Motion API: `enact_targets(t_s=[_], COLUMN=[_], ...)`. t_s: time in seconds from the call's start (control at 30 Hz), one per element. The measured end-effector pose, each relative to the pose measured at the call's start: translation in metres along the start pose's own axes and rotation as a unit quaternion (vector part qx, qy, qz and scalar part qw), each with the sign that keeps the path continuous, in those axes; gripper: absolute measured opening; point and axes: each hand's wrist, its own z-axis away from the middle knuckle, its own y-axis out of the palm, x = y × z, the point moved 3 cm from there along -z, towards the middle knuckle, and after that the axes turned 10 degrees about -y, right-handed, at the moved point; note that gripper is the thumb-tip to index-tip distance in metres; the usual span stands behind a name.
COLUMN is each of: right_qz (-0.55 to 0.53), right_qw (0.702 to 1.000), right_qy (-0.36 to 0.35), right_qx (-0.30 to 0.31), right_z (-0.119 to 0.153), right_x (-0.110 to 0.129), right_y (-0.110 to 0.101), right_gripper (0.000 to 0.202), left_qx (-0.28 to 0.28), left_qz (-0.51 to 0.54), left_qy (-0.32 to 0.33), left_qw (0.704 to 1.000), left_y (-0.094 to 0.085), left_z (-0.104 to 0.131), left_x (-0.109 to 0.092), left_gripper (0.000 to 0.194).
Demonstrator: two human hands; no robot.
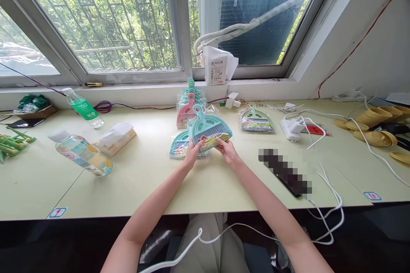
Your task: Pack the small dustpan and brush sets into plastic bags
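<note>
From the head view, pinching the near broad edge of a turquoise dustpan set (213, 130) between the fingers of the left hand (191, 153) and of the right hand (228, 151), above the worktop (221, 192). Holding it just beyond both hands, about equally near each, pointing its handle away and slightly left, running its broad edge crosswise. Partly covering a lower turquoise set (180, 146), with a pink set (186, 115) just behind.

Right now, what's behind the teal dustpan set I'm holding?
Behind the held set, a pink set, a row of handles and the left part of another teal set show. That other teal set's right part is covered, so I can't describe it.
</note>
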Motion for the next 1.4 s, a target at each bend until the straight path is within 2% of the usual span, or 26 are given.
enact_targets(t_s=[0.17, 0.33, 0.47, 0.57, 0.7, 0.73, 0.8, 0.87, 0.97, 1.07, 1.17, 1.23, 1.33, 1.4], right_qz=[-0.039, -0.011, -0.011, -0.014, -0.012, -0.005, 0.014, 0.027, 0.024, 0.008, -0.008, -0.016, -0.005, 0.01], right_qw=[0.999, 0.997, 0.997, 0.999, 0.995, 0.993, 0.994, 0.996, 0.995, 0.991, 0.99, 0.991, 0.994, 0.996], right_qy=[0.029, -0.012, -0.012, -0.01, -0.029, -0.04, -0.059, -0.074, -0.099, -0.13, -0.139, -0.131, -0.107, -0.092], right_qx=[-0.013, -0.075, -0.074, -0.041, 0.092, 0.108, 0.09, 0.045, 0.012, -0.011, -0.024, -0.025, -0.023, -0.012], right_z=[-0.002, -0.001, -0.001, -0.002, 0.002, 0.004, 0.006, 0.006, 0.004, 0.002, 0.0, 0.0, 0.0, 0.0], right_x=[0.007, 0.011, 0.013, 0.016, 0.017, 0.015, 0.012, 0.009, 0.011, 0.02, 0.026, 0.025, 0.018, 0.012], right_y=[-0.002, -0.006, -0.008, -0.007, 0.007, 0.009, 0.01, 0.007, 0.002, -0.003, -0.004, -0.004, -0.002, -0.001], right_gripper=[0.013, 0.023, 0.029, 0.03, 0.036, 0.039, 0.043, 0.044, 0.046, 0.044, 0.042, 0.042, 0.041, 0.041], left_qx=[0.027, 0.067, 0.079, 0.075, 0.049, 0.047, 0.055, 0.087, 0.157, 0.236, 0.288, 0.257, 0.136, 0.087], left_qz=[0.017, -0.029, -0.061, -0.07, -0.062, -0.061, -0.064, -0.065, -0.077, -0.111, -0.128, -0.107, -0.056, -0.032], left_qy=[-0.007, 0.039, 0.061, 0.068, 0.065, 0.06, 0.05, 0.025, -0.053, -0.113, -0.128, -0.106, -0.07, -0.064], left_qw=[0.999, 0.997, 0.993, 0.992, 0.995, 0.995, 0.995, 0.994, 0.983, 0.959, 0.941, 0.954, 0.987, 0.994], left_y=[-0.003, -0.002, -0.003, -0.007, -0.015, -0.017, -0.016, -0.011, 0.002, 0.014, 0.018, 0.014, 0.004, 0.0], left_z=[-0.004, -0.004, -0.005, -0.007, -0.011, -0.011, -0.008, -0.003, 0.009, 0.019, 0.021, 0.016, 0.006, 0.002], left_x=[0.002, -0.005, -0.006, -0.006, -0.011, -0.013, -0.017, -0.019, -0.016, -0.013, -0.012, -0.013, -0.011, -0.009], left_gripper=[0.052, 0.048, 0.05, 0.049, 0.053, 0.054, 0.057, 0.064, 0.069, 0.065, 0.06, 0.056, 0.053, 0.053])
